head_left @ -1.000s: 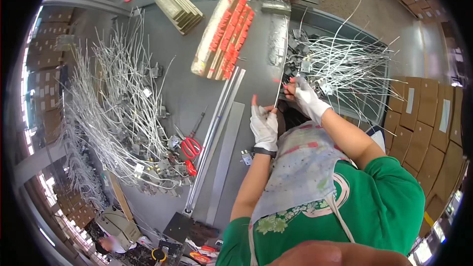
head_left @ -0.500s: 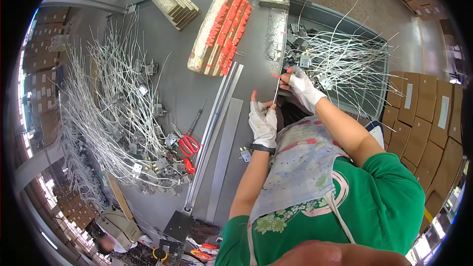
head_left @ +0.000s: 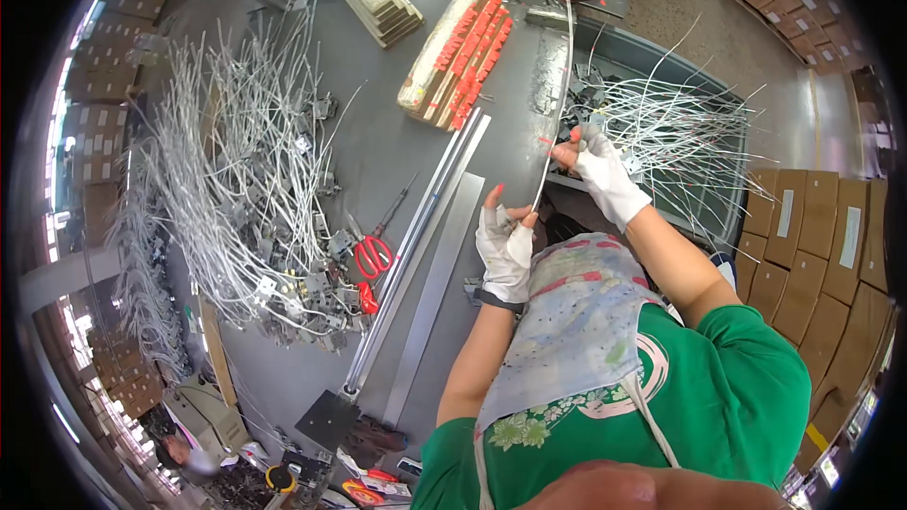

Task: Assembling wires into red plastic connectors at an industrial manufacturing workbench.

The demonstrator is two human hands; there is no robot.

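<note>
A thin white cable (head_left: 555, 113) runs along the right edge of the grey workbench, from the far side down to my hands. My left hand (head_left: 505, 250), in a white fingerless glove, pinches it at the near end, with the index finger raised. My right hand (head_left: 605, 175), gloved alike, has its thumb and fingers closed at the cable farther up. A small red strip (head_left: 545, 141) sticks out at the cable by my right fingertips. What lies between those fingertips is partly hidden.
A grey bin (head_left: 704, 76) of white cables with metal parts stands right of the bench. More cables (head_left: 227, 179) heap at left. Between lie red-handled scissors (head_left: 373, 257), metal bars (head_left: 420, 246) and wooden blocks with red strips (head_left: 458, 57). Cartons (head_left: 803, 236) are stacked at right.
The whole view has shifted, so bench items appear farther right and higher. Both hands keep their hold near the cable, which now shows a longer stretch toward the far side.
</note>
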